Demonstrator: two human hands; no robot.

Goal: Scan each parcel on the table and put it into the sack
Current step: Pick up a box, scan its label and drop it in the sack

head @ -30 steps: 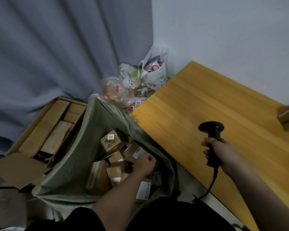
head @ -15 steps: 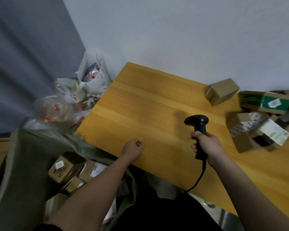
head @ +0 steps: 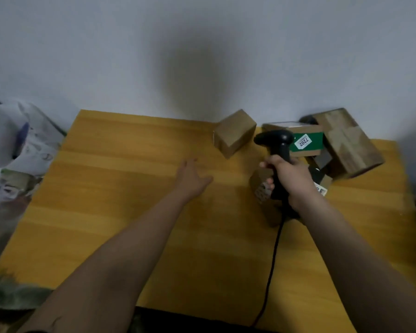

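Judged from here, the next pickup goes best if the left hand (head: 193, 179) takes the plain cardboard parcel (head: 234, 133) lying just beyond it and turns its label toward the barcode scanner (head: 277, 150). That hand reaches out flat, fingers spread, holding nothing. The right hand (head: 289, 179) grips the scanner just right of that parcel, above the wooden surface (head: 120, 200).

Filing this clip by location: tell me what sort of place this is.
Probably a small parcel-sorting corner: taped brown cardboard parcels piled on a yellow wooden table, and a black corded handheld barcode scanner gripped in the right hand.
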